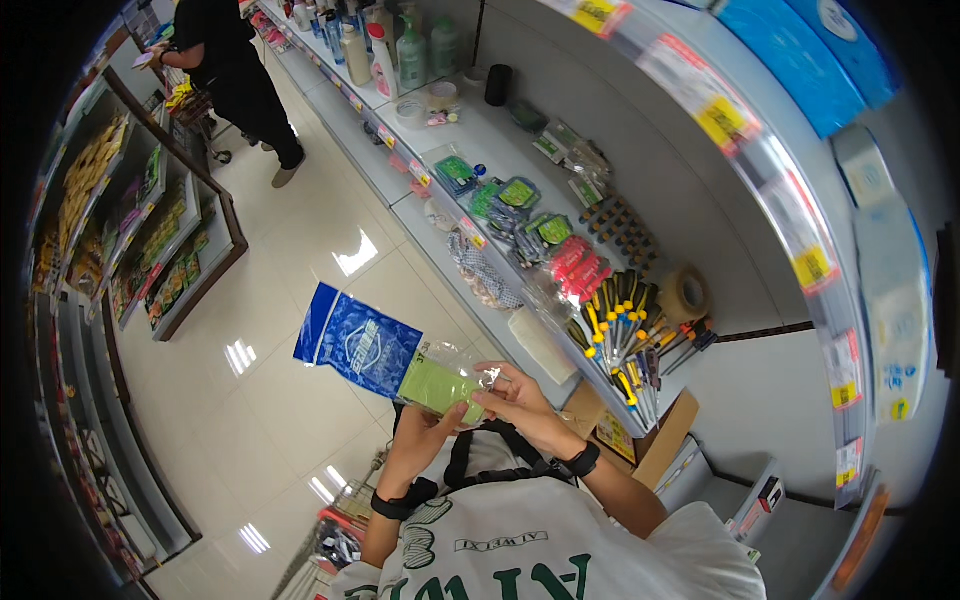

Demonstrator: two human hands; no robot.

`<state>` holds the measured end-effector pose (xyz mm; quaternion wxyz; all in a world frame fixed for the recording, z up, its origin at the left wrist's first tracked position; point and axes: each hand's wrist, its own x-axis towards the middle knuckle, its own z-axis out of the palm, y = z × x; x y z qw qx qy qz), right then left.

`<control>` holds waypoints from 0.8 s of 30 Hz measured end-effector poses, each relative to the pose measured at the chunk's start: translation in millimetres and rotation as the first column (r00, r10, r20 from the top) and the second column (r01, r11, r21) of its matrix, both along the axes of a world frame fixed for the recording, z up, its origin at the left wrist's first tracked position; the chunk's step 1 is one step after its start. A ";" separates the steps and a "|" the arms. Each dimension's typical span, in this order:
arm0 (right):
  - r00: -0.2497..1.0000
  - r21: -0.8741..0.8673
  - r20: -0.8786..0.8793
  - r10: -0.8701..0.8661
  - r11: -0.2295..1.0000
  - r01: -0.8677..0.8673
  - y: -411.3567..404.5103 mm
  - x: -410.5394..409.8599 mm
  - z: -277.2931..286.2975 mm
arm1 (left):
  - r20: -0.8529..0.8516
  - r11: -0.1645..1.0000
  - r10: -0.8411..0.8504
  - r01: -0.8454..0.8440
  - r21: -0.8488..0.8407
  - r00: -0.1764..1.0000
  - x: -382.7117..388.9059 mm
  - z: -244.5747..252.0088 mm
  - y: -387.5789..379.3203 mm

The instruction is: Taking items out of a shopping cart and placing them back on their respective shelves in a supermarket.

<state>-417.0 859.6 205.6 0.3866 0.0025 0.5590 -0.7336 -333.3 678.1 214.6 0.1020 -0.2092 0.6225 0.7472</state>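
Both hands hold a clear plastic package (442,386) in front of my chest. Its blue printed header bears writing and points away from me to the left, and something light green shows inside. My left hand (427,435) grips the lower edge, thumb on top of the green part. My right hand (517,405) pinches the crinkled clear end. Nearest to my right hand, on the shelf beside me, lie many screwdrivers (619,315) with yellow and black handles. A white folded pack (541,346) sits on the lower shelf behind the right hand.
Red packets (577,268), green-labelled packs (519,193), tape rolls (684,291) and pump bottles (412,52) line the shelf. An upper shelf edge with price tags (726,124) curves over the right. A cardboard box (667,442) stands below. A shopping cart (337,517) is at lower left; a person (232,82) stands in the aisle.
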 end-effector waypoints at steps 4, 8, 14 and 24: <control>0.992 0.111 0.063 0.110 0.987 -0.116 -57.0 -45.4 -6.4 | -0.041 0.988 -0.151 0.148 -0.053 0.988 -48.6 -21.8 -73.1; 0.999 0.168 -0.041 0.031 0.986 -0.024 -115.0 -92.0 7.2 | 0.001 0.968 -0.250 0.250 -0.019 0.968 -89.4 -19.8 -145.9; 0.986 0.227 -0.111 -0.126 0.962 0.148 -150.2 -141.5 26.1 | -0.041 0.970 -0.241 0.242 0.008 0.970 -153.3 2.3 -240.4; 0.878 0.117 0.258 0.403 0.889 -0.442 -269.8 -186.0 -50.6 | 0.036 0.896 -0.430 0.431 -0.109 0.902 -219.5 -53.7 -305.8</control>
